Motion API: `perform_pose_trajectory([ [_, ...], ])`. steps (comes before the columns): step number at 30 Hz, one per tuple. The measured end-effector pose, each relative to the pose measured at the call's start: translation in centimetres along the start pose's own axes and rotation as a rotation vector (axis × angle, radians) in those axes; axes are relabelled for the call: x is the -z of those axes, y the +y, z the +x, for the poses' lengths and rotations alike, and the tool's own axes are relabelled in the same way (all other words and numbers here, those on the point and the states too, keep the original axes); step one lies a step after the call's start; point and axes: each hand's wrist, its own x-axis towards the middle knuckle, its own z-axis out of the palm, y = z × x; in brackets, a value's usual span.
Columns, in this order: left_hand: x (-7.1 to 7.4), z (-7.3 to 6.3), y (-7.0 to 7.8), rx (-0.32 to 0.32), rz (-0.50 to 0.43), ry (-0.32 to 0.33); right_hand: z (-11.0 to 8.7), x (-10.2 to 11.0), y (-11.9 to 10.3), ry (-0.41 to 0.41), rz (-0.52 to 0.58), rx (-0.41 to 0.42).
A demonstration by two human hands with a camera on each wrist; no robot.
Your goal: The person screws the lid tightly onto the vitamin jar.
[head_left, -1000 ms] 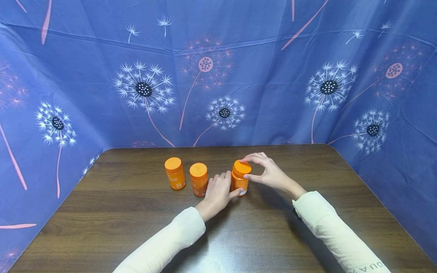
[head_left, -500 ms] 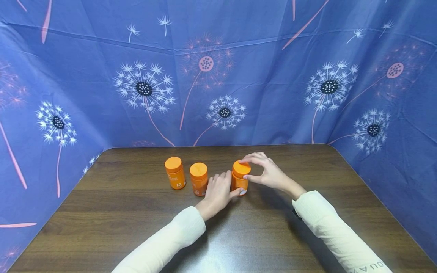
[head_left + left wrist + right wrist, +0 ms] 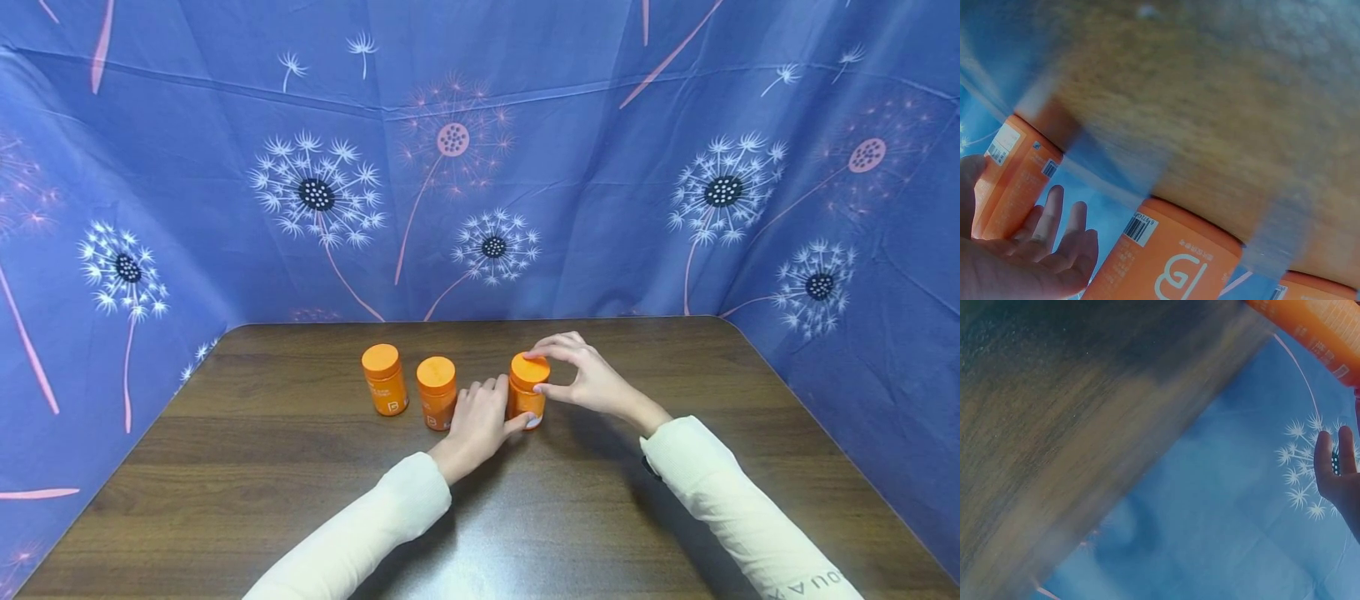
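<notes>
Three orange jars with orange lids stand upright on the table. Around the rightmost jar (image 3: 525, 407) my left hand (image 3: 480, 423) holds the body low down, thumb in front. My right hand (image 3: 591, 382) grips that jar's lid (image 3: 529, 368), index finger on top and thumb at the near side. The lid sits on the jar. Close to my left hand's knuckles is the middle jar (image 3: 437, 392). In the left wrist view, the held jar (image 3: 1013, 181) shows barcodes beside my fingers. The right wrist view catches only part of the jar (image 3: 1319, 331) and some fingers.
The leftmost jar (image 3: 385, 383) stands slightly farther back, left of the middle one. A brown wood-grain table (image 3: 225, 500) extends to both sides. Blue cloth (image 3: 600, 208) with dandelion prints hangs behind and beside it.
</notes>
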Motion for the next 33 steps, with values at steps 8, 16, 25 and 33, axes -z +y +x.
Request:
perform_pose_trajectory([
  [8,0.06,0.02,0.05,0.005,-0.001,-0.013,-0.01,-0.18,-0.07,0.028,-0.013,0.006],
  [16,0.13,-0.03,0.06,0.006,0.001,-0.009,-0.06,-0.24,-0.01,0.036,-0.013,0.002],
  [25,0.12,-0.03,-0.03,0.0,0.004,-0.001,0.0,-0.16,0.22,0.016,-0.009,0.028],
  [33,0.1,-0.01,-0.03,-0.002,0.003,-0.002,0.02,0.16,0.01,-0.009,0.02,0.018],
])
